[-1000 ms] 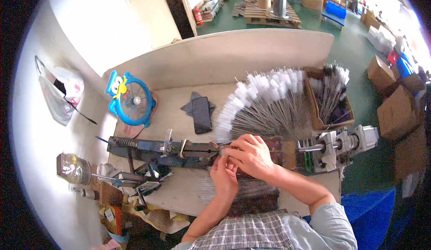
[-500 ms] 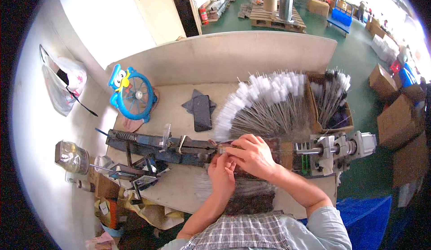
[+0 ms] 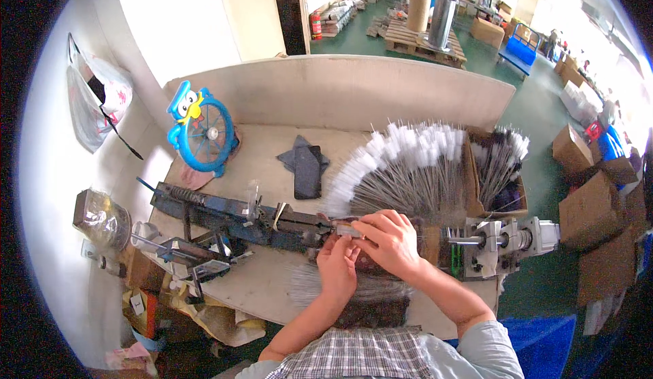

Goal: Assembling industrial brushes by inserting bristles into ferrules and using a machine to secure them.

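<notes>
Whatever is being pinched at frame centre is mostly being hidden by the fingers; only a small pale metal piece (image 3: 348, 230) is showing between the two hands, kind not resolvable. The lower frame edge is being cut by the person's forearms and plaid shirt. A loose bundle of thin wires (image 3: 320, 285) below the hands is partly being covered by the wrists.

The work is being done on a worn beige bench (image 3: 272, 154) with a raised back board, set in a warehouse: green floor, pallets and cardboard boxes at upper right. A long blue-grey fixture (image 3: 231, 217) is lying across the bench from centre left, with a grey motor unit (image 3: 510, 239) at centre right. White-tipped wire brushes (image 3: 408, 168) are being fanned out above the hands. A blue cartoon fan (image 3: 202, 128) is standing at upper left, dark cloths (image 3: 305, 168) beside it.

The left hand (image 3: 338, 265) and the right hand (image 3: 388, 241) are being held together, fingers closed on the metal piece at the fixture's end.
</notes>
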The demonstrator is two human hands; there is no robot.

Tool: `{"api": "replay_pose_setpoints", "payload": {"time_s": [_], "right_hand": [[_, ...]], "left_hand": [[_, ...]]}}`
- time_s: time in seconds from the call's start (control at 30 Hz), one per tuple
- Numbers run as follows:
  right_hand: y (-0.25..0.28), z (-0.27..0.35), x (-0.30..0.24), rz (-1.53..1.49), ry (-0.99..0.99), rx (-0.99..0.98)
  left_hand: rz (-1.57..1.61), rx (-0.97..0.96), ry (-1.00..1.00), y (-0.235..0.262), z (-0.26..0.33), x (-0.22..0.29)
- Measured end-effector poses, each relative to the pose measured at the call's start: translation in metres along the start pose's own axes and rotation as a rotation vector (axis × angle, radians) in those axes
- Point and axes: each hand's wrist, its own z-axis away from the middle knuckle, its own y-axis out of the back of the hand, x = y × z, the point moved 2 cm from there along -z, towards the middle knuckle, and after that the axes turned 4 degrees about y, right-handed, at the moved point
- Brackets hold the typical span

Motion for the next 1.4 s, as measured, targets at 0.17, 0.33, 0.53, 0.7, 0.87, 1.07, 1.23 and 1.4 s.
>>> {"api": "replay_pose_setpoints", "payload": {"time_s": [0.17,0.33,0.53,0.7,0.87,1.07,1.23,1.4], "right_hand": [[0.003,0.003,0.003,0.012,0.049,-0.011],[0.003,0.002,0.006,0.000,0.052,-0.018],[0.018,-0.005,-0.001,-0.036,0.017,-0.004],[0.021,0.007,0.002,0.093,-0.056,-0.187],[0.024,0.016,0.003,0.056,-0.065,-0.264],[0.042,0.014,0.008,-0.051,-0.092,-0.279],[0.064,0.050,0.013,-0.170,-0.196,-0.279],[0.053,0.108,0.029,-0.118,-0.295,-0.487]], "left_hand": [[-0.040,-0.037,-0.042,0.002,0.000,-0.002],[-0.040,-0.037,-0.024,0.002,-0.005,-0.004],[-0.039,-0.081,0.000,0.007,-0.005,-0.002],[0.022,-0.044,0.026,0.007,-0.001,0.005],[-0.120,-0.079,0.056,0.003,0.008,0.007],[-0.273,-0.085,0.051,0.006,0.010,0.007],[-0.439,-0.122,0.096,0.023,0.026,0.005],[-0.397,0.214,-0.142,0.124,0.018,0.067]]}}
